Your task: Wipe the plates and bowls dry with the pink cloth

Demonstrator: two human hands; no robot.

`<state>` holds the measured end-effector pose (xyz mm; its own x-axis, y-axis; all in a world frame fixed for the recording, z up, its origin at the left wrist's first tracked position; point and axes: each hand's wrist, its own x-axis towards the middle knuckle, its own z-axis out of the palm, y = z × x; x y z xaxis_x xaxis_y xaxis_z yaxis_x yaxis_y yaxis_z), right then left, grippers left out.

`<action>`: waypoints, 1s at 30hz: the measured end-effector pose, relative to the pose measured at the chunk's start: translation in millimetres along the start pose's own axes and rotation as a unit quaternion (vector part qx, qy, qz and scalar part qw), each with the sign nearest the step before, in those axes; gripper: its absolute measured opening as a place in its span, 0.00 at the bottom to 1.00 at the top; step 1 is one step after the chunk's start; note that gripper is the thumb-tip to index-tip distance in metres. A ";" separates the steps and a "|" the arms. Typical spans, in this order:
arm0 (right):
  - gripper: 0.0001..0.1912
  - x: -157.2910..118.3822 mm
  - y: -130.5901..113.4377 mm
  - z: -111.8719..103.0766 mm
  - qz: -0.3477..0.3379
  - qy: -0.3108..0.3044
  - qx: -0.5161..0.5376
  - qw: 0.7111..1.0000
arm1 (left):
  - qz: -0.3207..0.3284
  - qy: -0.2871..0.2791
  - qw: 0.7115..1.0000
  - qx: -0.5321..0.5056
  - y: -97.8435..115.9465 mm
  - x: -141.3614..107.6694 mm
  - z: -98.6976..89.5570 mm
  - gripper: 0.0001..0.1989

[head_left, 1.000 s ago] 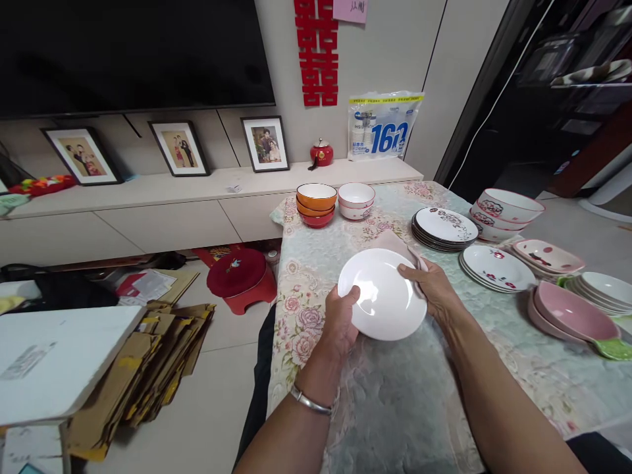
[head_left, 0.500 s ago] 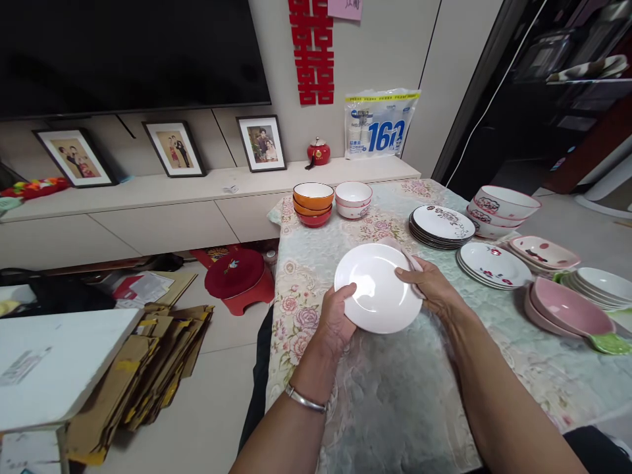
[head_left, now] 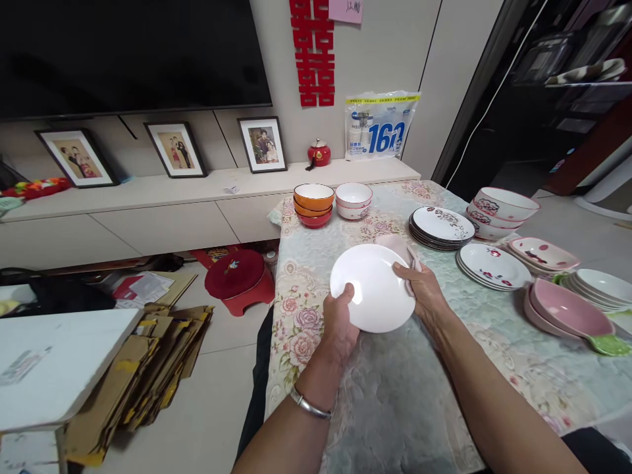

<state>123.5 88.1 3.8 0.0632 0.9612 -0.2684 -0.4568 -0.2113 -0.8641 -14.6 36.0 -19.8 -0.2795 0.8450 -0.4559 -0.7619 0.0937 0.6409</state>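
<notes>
A plain white plate (head_left: 374, 289) is held over the flowered tablecloth (head_left: 301, 329), tipped a little. My left hand (head_left: 340, 320) grips its left edge, thumb on top. My right hand (head_left: 425, 286) grips the right edge, its thumb also on the face. Behind the plate, by my right fingers, shows a pale pink piece (head_left: 395, 246), mostly hidden; it may be a cloth or a dish. Right of my hands stand black-rimmed plates (head_left: 441, 224), flowered plates (head_left: 494, 264) and pink bowls (head_left: 573, 308).
Orange and red bowls (head_left: 314, 205) and white bowls (head_left: 353, 201) stand at the table's far edge. Large bowls (head_left: 503, 207), strawberry dishes (head_left: 543, 253) and small white dishes (head_left: 605, 286) are on the right. A red stool (head_left: 237, 280) stands left of the table.
The white plate has shifted slightly left, with both hands still on it. More of the pale pink piece shows behind its upper right edge.
</notes>
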 end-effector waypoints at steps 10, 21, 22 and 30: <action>0.28 4.3 -4.3 -10.4 0.031 -0.029 -0.060 0.997 | -0.070 -0.087 0.994 -0.014 15.7 -0.2 -0.4 0.20; 0.29 5.6 -4.1 -13.5 0.008 -0.038 -0.048 0.998 | -0.024 -0.010 0.999 0.026 7.5 -9.1 3.2 0.19; 0.29 5.2 -0.5 -10.8 0.005 -0.030 -0.043 0.999 | -0.016 0.001 1.000 0.021 5.8 -9.5 3.6 0.19; 0.30 -0.2 12.5 2.5 0.020 -0.033 -0.031 0.999 | -0.005 0.008 1.000 -0.027 6.6 -1.4 2.1 0.20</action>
<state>115.5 85.8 -5.9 -0.0129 0.9608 -0.2771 -0.4026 -0.2586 -0.8781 -18.0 36.6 -13.6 -0.2807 0.8355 -0.4725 -0.7948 0.0737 0.6024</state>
